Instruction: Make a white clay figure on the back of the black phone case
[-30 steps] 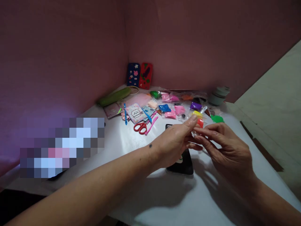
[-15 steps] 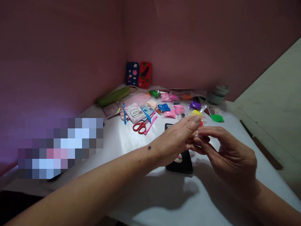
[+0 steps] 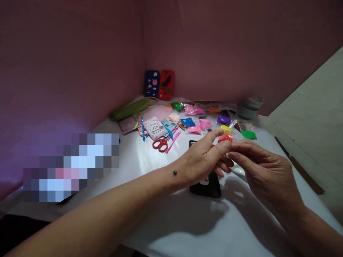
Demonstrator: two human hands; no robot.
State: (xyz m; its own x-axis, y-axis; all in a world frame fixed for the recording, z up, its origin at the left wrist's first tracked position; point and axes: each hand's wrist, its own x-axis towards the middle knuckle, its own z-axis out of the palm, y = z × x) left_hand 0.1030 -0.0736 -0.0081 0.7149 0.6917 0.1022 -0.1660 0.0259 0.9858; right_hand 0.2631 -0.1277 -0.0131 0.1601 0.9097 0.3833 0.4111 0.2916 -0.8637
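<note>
My left hand (image 3: 203,159) and my right hand (image 3: 264,167) meet above the white table (image 3: 171,214), fingertips together. Between them they pinch a small clear packet of red clay (image 3: 225,138). The left thumb and forefinger press on its top, and the right fingers hold its lower edge, where clear plastic (image 3: 237,168) hangs down. Under my left hand lies a black phone case (image 3: 207,185) with a bit of coloured decoration showing.
Behind the hands lie several clay packets: pink (image 3: 205,124), blue (image 3: 187,122), purple (image 3: 223,119), green (image 3: 248,134). Red scissors (image 3: 160,144), a blue tool (image 3: 143,128), sticker cards (image 3: 154,127), a green pouch (image 3: 130,109), two decorated phone cases (image 3: 159,85) and a grey tape roll (image 3: 249,107) stand near the pink wall.
The two hands have worked the packet between their fingertips; the red clay now shows more at the top of the pinch, and the right hand has shifted slightly right.
</note>
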